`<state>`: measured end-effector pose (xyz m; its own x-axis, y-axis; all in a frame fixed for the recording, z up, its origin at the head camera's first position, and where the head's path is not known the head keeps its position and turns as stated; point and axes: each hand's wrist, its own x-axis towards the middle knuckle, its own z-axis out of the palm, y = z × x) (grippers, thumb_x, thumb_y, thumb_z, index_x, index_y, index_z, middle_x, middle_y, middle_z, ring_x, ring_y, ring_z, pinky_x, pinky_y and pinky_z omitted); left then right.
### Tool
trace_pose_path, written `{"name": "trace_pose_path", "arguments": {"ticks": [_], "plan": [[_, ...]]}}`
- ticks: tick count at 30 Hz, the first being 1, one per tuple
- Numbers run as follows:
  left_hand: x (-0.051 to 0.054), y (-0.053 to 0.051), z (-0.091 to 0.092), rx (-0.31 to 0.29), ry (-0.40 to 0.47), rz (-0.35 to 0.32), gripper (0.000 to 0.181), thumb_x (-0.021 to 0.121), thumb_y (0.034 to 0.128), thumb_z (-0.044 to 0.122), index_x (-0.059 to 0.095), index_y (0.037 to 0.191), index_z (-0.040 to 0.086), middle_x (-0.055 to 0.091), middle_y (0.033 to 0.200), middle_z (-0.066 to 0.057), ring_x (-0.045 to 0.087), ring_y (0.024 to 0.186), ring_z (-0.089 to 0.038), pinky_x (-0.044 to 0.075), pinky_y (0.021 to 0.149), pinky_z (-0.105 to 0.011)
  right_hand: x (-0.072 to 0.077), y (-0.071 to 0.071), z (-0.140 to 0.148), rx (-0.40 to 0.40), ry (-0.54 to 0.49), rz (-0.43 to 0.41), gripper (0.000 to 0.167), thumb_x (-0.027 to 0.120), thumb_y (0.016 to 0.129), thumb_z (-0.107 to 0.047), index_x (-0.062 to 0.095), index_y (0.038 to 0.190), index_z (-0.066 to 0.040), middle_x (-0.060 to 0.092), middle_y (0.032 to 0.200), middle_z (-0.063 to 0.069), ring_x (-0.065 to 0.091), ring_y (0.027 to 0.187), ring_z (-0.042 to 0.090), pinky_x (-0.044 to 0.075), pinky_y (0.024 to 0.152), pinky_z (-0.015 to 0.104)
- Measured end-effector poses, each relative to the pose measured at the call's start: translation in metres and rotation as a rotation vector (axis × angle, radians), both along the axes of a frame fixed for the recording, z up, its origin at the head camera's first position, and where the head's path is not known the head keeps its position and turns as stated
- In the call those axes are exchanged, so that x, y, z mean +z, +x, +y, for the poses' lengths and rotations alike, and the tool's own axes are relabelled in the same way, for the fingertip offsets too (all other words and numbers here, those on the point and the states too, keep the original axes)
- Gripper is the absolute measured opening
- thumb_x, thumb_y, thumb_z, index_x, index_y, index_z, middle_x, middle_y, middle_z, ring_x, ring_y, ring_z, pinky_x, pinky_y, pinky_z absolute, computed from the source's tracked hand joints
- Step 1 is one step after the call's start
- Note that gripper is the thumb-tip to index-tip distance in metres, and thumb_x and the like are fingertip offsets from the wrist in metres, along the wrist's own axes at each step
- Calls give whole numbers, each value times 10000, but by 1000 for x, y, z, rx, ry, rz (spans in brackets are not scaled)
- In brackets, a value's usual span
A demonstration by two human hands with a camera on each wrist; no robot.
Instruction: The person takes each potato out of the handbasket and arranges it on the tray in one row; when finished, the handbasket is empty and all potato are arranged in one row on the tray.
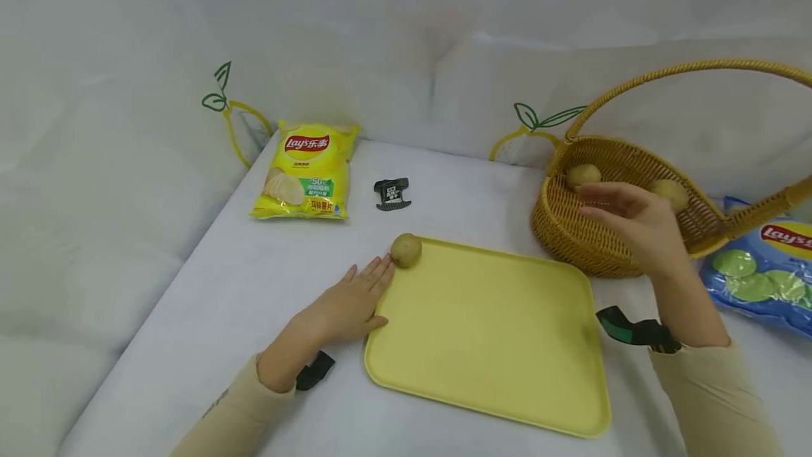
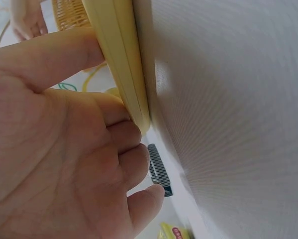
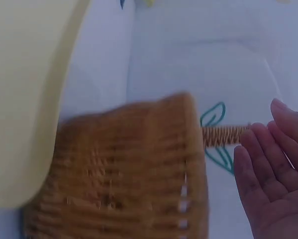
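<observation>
My left hand [image 1: 349, 305] rests at the left edge of a yellow tray [image 1: 488, 330]. Its fingers are fairly straight, and in the left wrist view thumb and fingers touch the tray's rim [image 2: 120, 59]. A round brown potato [image 1: 406, 250] sits on the tray's far left corner, by those fingertips. Over the wicker basket [image 1: 580, 252] hovers my right hand [image 1: 641, 224], fingers and thumb apart, holding nothing. Two potatoes show in the basket, one at the left [image 1: 582, 175] and one at the right [image 1: 669, 195]. The right wrist view shows the relaxed right hand [image 3: 275, 174] beside the basket [image 3: 124, 169].
A yellow chip bag [image 1: 307, 171] lies at the back left, with a small black packet [image 1: 392, 194] to its right. The basket's tall handle [image 1: 672, 69] arches over it. A blue chip bag [image 1: 755, 277] lies at the right, partly behind the basket.
</observation>
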<state>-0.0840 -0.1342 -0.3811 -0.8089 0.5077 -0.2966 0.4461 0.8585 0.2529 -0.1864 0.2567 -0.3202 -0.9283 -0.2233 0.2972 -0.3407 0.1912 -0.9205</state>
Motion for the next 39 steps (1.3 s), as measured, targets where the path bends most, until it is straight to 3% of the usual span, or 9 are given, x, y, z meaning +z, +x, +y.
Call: {"name": "trace_pose_path", "arguments": {"ticks": [4,9,17,25,30,39], "plan": [[0,-4,7,-36,-16,11,777,558,943,353,155,1493,-19,65,1569,-143,59,1436,-249,111,1140,-462,-2,5,47,-209,78,-29,328,645,854,43,635,1181,30,685,1007,-116,593,958,14,447,771,77],[1,-7,13,-57,-44,9,778,538,951,373,137,1498,-9,46,1571,-137,44,1437,-242,104,1142,-451,-7,4,91,-432,185,-144,398,665,874,-119,607,1265,-71,636,972,-248,539,947,-74,399,758,35],[1,-5,13,-59,-53,-9,776,536,952,369,139,1496,-16,48,1569,-146,49,1436,-255,114,1138,-464,-11,-2,113,-604,202,-211,378,658,881,-191,620,1256,-176,574,914,-302,475,934,-91,365,731,22],[1,-1,9,-31,-37,-6,784,562,940,360,152,1494,-16,64,1570,-139,58,1437,-249,117,1139,-458,-10,-16,110,-638,173,-292,453,684,853,-290,597,1290,-208,569,949,-272,454,987,-71,360,789,25],[2,0,5,-13,-10,-6,785,569,938,350,154,1491,-21,66,1566,-151,55,1435,-255,115,1136,-472,-7,-27,109,-580,140,-338,411,708,835,-290,623,1236,-254,581,930,-266,470,901,-68,375,695,39],[1,3,0,-4,-5,-8,780,560,943,345,149,1490,-30,70,1564,-163,62,1434,-269,122,1133,-485,-12,-44,114,-491,233,-335,457,685,858,-288,568,1296,-229,557,902,-328,471,921,-86,360,735,36]]}}
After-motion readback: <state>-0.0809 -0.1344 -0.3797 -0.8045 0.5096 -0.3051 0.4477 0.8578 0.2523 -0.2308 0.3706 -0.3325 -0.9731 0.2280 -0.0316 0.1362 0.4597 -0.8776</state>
